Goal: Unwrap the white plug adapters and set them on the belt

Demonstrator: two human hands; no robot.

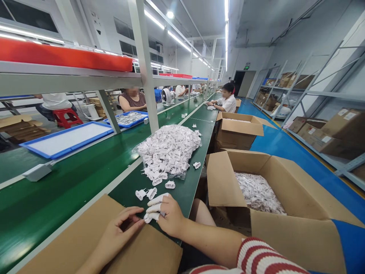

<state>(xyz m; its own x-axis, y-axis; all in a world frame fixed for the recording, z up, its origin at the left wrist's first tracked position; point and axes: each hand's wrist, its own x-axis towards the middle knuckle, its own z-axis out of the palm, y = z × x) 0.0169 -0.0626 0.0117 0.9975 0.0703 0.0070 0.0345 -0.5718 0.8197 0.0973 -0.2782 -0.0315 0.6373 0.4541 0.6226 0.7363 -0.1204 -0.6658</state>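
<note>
My left hand [121, 230] and my right hand [169, 215] meet at the fingertips above a flattened cardboard sheet [94, 228]. White covers sit on several fingers of my right hand, which are bent inward. The curled left fingers and thumb come up against the white tip of the right hand. Whatever lies between the fingertips is small and too hidden to make out. Just beyond them lie loose white plug adapters [170, 185] with thin pins. Farther along, a clear plastic bag [171, 150] spills a big heap of the same white adapters.
To my right stands an open carton [302, 190] with bagged white parts; another carton [238, 129] is behind it. A blue-rimmed tray [68, 139] lies across the green belt [94, 167]. A shelf post [144, 64] rises beside the bag. Co-workers sit farther down the line.
</note>
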